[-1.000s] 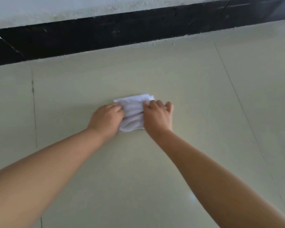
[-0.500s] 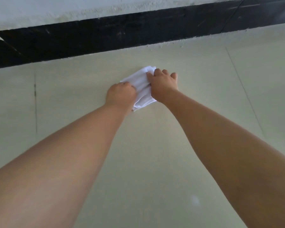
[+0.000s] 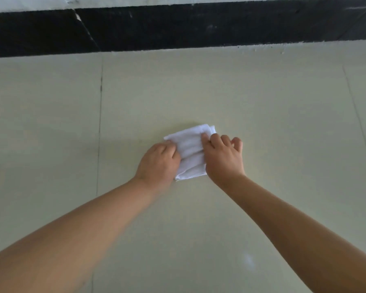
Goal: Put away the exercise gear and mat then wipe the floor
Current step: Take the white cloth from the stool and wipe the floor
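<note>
A folded white cloth [image 3: 191, 152] lies flat on the pale green tiled floor [image 3: 262, 123], about in the middle of the view. My left hand [image 3: 157, 163] grips the cloth's left edge with curled fingers. My right hand [image 3: 223, 158] holds the right side, its bent fingers over the cloth's far right corner and partly on the floor. Both forearms reach forward from the bottom corners. The lower right part of the cloth is hidden under my right hand. No exercise gear or mat is in view.
A black skirting band [image 3: 178, 28] runs along the foot of the white wall [image 3: 30, 2] at the top. Dark tile joints [image 3: 99, 123] cross the floor left of my hands, and another joint [image 3: 357, 115] runs at the right.
Both hands pushed the cloth away toward the black skirting, then drew it back toward me to about mid-floor. Their hold on the cloth looks the same.
</note>
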The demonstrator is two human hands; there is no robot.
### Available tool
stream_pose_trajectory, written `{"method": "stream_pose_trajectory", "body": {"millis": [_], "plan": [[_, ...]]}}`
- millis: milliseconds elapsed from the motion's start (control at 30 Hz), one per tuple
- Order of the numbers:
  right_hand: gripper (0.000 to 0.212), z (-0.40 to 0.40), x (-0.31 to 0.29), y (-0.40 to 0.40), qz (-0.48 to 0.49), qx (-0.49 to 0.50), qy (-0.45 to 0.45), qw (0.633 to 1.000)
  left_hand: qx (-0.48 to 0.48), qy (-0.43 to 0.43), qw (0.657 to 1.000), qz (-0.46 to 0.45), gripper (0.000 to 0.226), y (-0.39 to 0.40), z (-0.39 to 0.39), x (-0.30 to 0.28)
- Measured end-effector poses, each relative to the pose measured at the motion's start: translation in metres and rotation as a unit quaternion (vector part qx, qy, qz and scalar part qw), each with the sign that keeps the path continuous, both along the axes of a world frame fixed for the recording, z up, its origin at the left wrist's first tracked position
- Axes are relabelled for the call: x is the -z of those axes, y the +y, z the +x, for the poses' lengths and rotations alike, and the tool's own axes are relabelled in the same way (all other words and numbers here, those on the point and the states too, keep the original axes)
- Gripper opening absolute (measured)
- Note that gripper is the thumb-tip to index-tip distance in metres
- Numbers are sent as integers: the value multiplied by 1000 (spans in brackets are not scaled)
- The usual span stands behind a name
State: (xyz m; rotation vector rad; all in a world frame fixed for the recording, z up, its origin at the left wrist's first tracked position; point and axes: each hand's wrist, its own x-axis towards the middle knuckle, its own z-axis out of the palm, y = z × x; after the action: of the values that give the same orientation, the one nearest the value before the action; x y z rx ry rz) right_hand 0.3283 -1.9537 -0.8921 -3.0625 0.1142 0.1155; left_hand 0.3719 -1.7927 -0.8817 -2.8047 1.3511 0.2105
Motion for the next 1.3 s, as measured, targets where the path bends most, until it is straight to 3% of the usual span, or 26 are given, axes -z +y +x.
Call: {"method": "stream_pose_trajectory", "body": {"millis": [233, 433, 500, 600, 700, 800, 933, 1100, 1200, 1300], "plan": [[59, 14, -19, 12, 1, 25, 116, 993, 37, -70, 997, -8, 17, 0, 25, -3], [48, 70, -25, 59, 24, -6, 130, 991, -36, -69, 996, 33, 15, 46, 54, -12], [42, 74, -29, 89, 38, -47, 133, 989, -46, -46, 997, 46, 39, 80, 40, -12], [41, 54, -24, 126, 63, -104, 139, 983, -92, 16, 993, 67, 45, 122, 7, -17], [40, 13, -17, 126, 19, -172, 57, 983, -69, 18, 995, 75, 20, 139, -24, -15], [47, -28, -10, 88, -4, -202, 71, 977, -41, -1, 999, 22, 32, 120, -47, -5], [59, -32, -15, 18, -52, -87, 91, 991, 15, 11, 1000, -3, 29, 33, -30, -2], [52, 36, -29, -32, -70, 87, 140, 984, -34, 48, 998, -9, 42, -54, 37, -15], [48, 89, -28, -19, -79, 61, 145, 984, -94, -9, 995, 46, 42, -62, 85, -15], [46, 136, -25, 12, -77, 23, 158, 984, -136, -61, 986, 73, 45, -23, 123, -12]]}}
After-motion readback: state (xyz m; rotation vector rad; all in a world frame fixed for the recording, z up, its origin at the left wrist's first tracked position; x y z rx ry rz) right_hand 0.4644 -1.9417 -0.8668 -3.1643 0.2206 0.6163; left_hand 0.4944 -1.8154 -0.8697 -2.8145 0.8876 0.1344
